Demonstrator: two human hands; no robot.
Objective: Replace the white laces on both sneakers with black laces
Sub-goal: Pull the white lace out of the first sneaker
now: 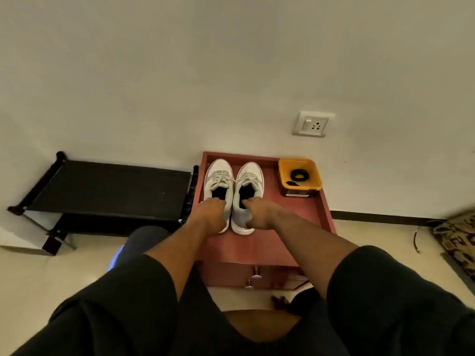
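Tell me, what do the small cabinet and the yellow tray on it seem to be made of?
The cabinet looks like reddish-brown laminated or painted wood: smooth, evenly coloured, faint sheen, metal-looking drawer handles. The yellow tray looks like moulded plastic: uniform bright colour, rounded rim. Neither can be told for sure from here.

The single head-worn wide-angle camera looks forward and steeply down from above the person's shoulders, facing a wall that fills the upper half of the frame. Both arms enter from the lower corners and converge on the red tabletop (259,249) at centre frame, within arm's reach of the lens. No second view exists, so no scene area is shared.
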